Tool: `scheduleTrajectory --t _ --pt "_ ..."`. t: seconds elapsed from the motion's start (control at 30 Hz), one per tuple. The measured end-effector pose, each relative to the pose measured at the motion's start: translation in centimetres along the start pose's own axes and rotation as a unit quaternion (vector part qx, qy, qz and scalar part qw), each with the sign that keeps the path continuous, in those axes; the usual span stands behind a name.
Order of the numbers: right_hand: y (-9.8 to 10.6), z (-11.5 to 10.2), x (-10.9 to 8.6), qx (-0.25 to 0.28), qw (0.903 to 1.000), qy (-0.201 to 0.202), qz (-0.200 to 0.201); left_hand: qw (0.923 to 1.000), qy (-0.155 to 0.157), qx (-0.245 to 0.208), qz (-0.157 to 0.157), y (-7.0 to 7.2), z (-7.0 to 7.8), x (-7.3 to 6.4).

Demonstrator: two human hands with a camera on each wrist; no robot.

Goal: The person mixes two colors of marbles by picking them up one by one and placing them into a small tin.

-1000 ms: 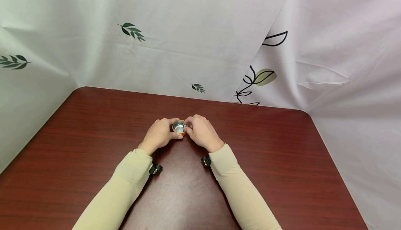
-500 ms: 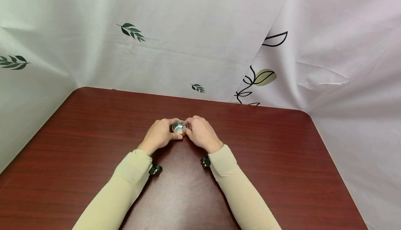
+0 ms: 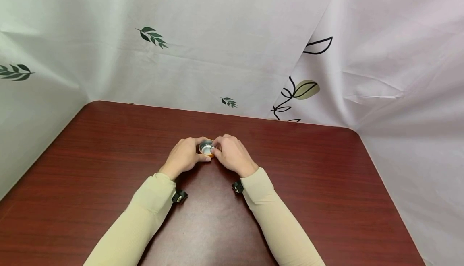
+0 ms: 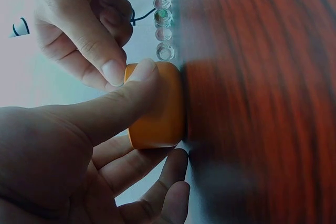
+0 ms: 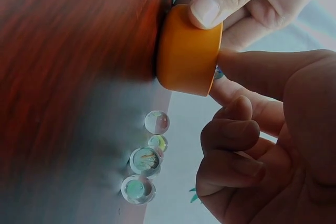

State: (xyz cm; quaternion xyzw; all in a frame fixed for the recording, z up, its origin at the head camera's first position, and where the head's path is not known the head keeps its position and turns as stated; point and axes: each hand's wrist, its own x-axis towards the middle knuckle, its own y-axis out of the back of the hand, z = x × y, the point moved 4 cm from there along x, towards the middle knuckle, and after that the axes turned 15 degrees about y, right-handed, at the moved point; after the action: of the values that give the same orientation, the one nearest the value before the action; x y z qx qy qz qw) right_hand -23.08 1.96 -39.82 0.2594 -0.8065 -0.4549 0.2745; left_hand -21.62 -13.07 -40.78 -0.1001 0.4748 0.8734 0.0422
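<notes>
A small round cup, orange outside and silvery inside, stands on the table (image 3: pixel 311 185) between my hands; its bare inside (image 3: pixel 206 147) faces up in the head view. My left hand (image 3: pixel 183 155) grips it from the left, thumb across the near side of the orange wall (image 4: pixel 163 106) and fingers around the far side. At the right rim, my right hand (image 3: pixel 233 152) pinches a glass marble between thumb and index finger. Only a bluish sliver of that marble (image 5: pixel 219 73) shows in the right wrist view. The other right fingers are curled (image 5: pixel 231 145).
Several clear glass marbles (image 5: pixel 145 160) with coloured insides sit on the table beyond the cup in both wrist views. A pale curtain (image 3: pixel 203 48) with leaf prints hangs behind the table's back edge. Each sleeve carries a small black wrist camera (image 3: pixel 179 196).
My right hand has shifted very slightly toward the near side, its thumb and index finger still at the cup's rim. The left hand and the cup have stayed in place.
</notes>
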Motion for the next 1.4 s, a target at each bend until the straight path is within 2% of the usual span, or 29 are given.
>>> scheduleTrajectory --t 0.6,1.4 --pt "-0.14 -0.12 0.00 -0.004 0.9997 0.022 -0.008 1.0000 0.008 0.005 -0.003 0.02 -0.05 -0.08" --pt "0.09 -0.12 -0.07 -0.002 0.9995 0.031 -0.009 0.9999 0.013 0.008 -0.005 0.04 -0.04 0.05"
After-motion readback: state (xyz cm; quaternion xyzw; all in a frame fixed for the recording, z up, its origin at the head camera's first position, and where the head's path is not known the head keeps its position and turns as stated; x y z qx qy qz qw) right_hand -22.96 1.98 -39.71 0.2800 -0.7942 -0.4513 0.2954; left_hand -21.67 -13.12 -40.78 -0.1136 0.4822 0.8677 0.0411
